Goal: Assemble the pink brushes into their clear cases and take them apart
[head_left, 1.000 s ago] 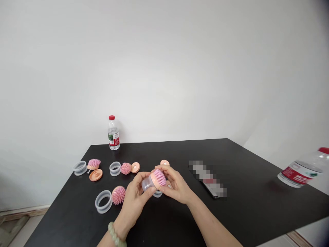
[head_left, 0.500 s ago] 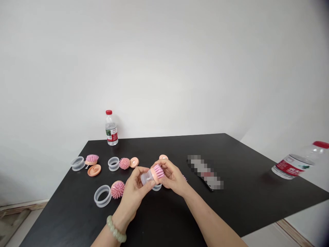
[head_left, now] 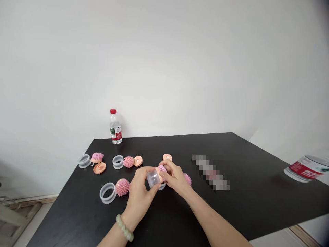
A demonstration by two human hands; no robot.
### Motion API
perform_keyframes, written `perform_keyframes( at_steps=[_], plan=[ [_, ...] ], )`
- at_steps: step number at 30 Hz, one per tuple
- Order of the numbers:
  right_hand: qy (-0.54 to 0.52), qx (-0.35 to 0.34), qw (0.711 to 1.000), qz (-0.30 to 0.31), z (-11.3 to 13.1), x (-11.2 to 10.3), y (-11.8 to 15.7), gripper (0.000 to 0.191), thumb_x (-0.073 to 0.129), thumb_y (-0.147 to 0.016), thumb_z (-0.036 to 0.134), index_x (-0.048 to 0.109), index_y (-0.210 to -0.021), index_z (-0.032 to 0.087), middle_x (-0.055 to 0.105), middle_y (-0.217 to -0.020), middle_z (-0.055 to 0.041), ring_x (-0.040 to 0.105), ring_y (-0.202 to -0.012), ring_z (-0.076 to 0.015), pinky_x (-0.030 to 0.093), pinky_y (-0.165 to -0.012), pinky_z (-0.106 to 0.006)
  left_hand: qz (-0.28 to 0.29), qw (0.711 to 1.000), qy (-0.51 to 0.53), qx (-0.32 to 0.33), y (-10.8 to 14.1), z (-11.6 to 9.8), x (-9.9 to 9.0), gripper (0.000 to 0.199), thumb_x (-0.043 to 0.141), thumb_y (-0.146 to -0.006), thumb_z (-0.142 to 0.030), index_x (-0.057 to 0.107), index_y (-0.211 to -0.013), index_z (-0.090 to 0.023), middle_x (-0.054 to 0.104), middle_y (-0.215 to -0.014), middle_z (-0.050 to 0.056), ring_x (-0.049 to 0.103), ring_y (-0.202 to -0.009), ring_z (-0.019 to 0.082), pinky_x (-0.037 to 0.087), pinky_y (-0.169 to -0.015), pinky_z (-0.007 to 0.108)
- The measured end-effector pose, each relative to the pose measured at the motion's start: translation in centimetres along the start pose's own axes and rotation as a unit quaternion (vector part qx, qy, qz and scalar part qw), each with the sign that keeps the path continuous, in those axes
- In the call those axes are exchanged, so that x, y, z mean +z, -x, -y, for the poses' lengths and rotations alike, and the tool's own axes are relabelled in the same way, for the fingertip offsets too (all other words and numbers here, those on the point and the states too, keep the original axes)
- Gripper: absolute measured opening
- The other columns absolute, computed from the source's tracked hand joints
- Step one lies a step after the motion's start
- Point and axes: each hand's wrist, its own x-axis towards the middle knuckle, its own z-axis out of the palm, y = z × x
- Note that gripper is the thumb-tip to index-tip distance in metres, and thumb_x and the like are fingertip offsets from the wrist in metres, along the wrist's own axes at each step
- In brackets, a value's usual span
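Observation:
Above the black table, both hands hold one scrub brush [head_left: 156, 176] with pink bristles, a peach collar and a clear cup-shaped body. My left hand [head_left: 142, 187] is closed round the clear body, with a bead bracelet at the wrist. My right hand [head_left: 174, 176] pinches the bristle end and collar, its fingertips hiding part of the bristles. Behind and below the hands, a clear ring shows only in part, and a pink bristle head [head_left: 187, 179] peeks out beside my right hand. A peach disc cap [head_left: 167, 157] lies just beyond.
Left on the black table [head_left: 77, 219] lie clear rings [head_left: 108, 193], pink bristle heads [head_left: 122, 187] and peach caps [head_left: 99, 168]. One water bottle [head_left: 116, 132] stands by the wall; another bottle [head_left: 305, 168] is at the right edge. A long pixelated item [head_left: 210, 172] lies right of my hands.
The brush has turned so its clear body faces me more, and my right fingers cover more of the bristles. The view has swung slightly left, shifting everything rightward.

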Motion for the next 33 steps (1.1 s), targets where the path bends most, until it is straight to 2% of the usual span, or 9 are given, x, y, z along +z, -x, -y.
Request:
perform_keyframes(
  at_steps=[2,5,8,10,15,21,27,31,33],
  plan=[
    [-0.017,-0.002,1.0,-0.011,-0.3,-0.1,-0.1,0.026,0.068,-0.083,0.043,0.058,-0.098,0.024,0.053,-0.063,0.0055,0.051,-0.055,-0.013,0.042,-0.052,-0.025,0.001,1.0,0.016,-0.007,-0.1,0.1,0.0,0.029,0.069,-0.078,-0.021,0.061,-0.106,-0.024,0.068,-0.103,0.004,0.063,-0.093,0.024,0.049,-0.084,0.039],
    [-0.072,-0.026,0.997,0.001,0.1,-0.4,-0.2,0.049,0.075,-0.078,0.042,0.054,-0.118,0.024,0.066,-0.103,-0.0066,0.064,-0.091,-0.0215,0.053,-0.069,-0.031,-0.015,0.997,0.067,-0.027,-0.4,0.4,0.0,0.03,0.072,-0.076,-0.025,0.061,-0.103,-0.023,0.068,-0.102,0.004,0.064,-0.09,0.023,0.05,-0.081,0.036],
    [-0.115,-0.044,0.991,0.046,1.0,-0.5,-0.1,0.065,0.08,-0.073,0.032,0.049,-0.13,0.026,0.057,-0.13,-0.0117,0.056,-0.12,-0.0258,0.052,-0.091,-0.039,-0.04,0.996,0.077,-0.033,-0.7,0.7,0.0,0.032,0.074,-0.073,-0.029,0.062,-0.102,-0.022,0.068,-0.105,0.005,0.065,-0.094,0.024,0.05,-0.082,0.036],
    [-0.111,-0.046,0.991,0.057,1.1,-0.5,-0.1,0.064,0.08,-0.072,0.026,0.051,-0.13,0.027,0.058,-0.126,-0.0095,0.059,-0.117,-0.0243,0.051,-0.094,-0.039,-0.04,0.996,0.073,-0.03,-0.7,0.7,-0.1,0.032,0.074,-0.073,-0.031,0.062,-0.102,-0.022,0.068,-0.108,0.006,0.065,-0.096,0.025,0.049,-0.082,0.036],
    [-0.004,0.0,0.999,0.05,0.3,-0.6,-0.2,0.047,0.072,-0.081,0.036,0.055,-0.123,0.024,0.061,-0.088,0.0003,0.06,-0.069,-0.0148,0.051,-0.064,-0.03,0.002,0.998,0.051,-0.033,-0.5,0.8,0.0,0.032,0.074,-0.073,-0.023,0.062,-0.103,-0.023,0.07,-0.1,0.004,0.064,-0.092,0.024,0.049,-0.083,0.037],
    [-0.066,-0.012,0.995,0.074,1.0,-0.6,0.0,0.075,0.083,-0.067,0.026,0.048,-0.134,0.027,0.054,-0.132,-0.0096,0.059,-0.114,-0.0258,0.052,-0.087,-0.036,-0.019,0.993,0.108,-0.031,-0.6,1.1,0.0,0.032,0.075,-0.073,-0.025,0.062,-0.102,-0.023,0.068,-0.099,0.003,0.064,-0.088,0.022,0.05,-0.079,0.034],
    [-0.027,0.014,0.998,0.049,0.4,-1.0,-0.2,0.062,0.077,-0.072,0.023,0.052,-0.128,0.027,0.061,-0.079,0.004,0.059,-0.069,-0.0151,0.05,-0.066,-0.03,-0.019,0.986,0.162,-0.046,-0.8,1.1,0.1,0.036,0.078,-0.071,-0.028,0.061,-0.102,-0.022,0.066,-0.1,0.002,0.064,-0.087,0.021,0.051,-0.078,0.033],
    [-0.066,-0.015,0.996,0.053,0.7,-1.1,-0.2,0.073,0.08,-0.068,0.025,0.048,-0.133,0.029,0.061,-0.117,-0.0061,0.063,-0.09,-0.0195,0.052,-0.076,-0.033,-0.022,0.983,0.17,-0.059,-0.8,1.1,0.2,0.037,0.078,-0.07,-0.026,0.06,-0.103,-0.022,0.066,-0.102,0.003,0.065,-0.091,0.022,0.051,-0.082,0.035],
    [-0.087,-0.012,0.994,0.058,0.9,-1.0,-0.2,0.074,0.08,-0.068,0.023,0.048,-0.134,0.03,0.059,-0.123,-0.007,0.063,-0.097,-0.0207,0.052,-0.08,-0.034,-0.024,0.985,0.159,-0.059,-0.7,1.0,0.2,0.038,0.078,-0.069,-0.024,0.06,-0.103,-0.022,0.066,-0.103,0.003,0.065,-0.093,0.023,0.051,-0.084,0.037]
  ],
)
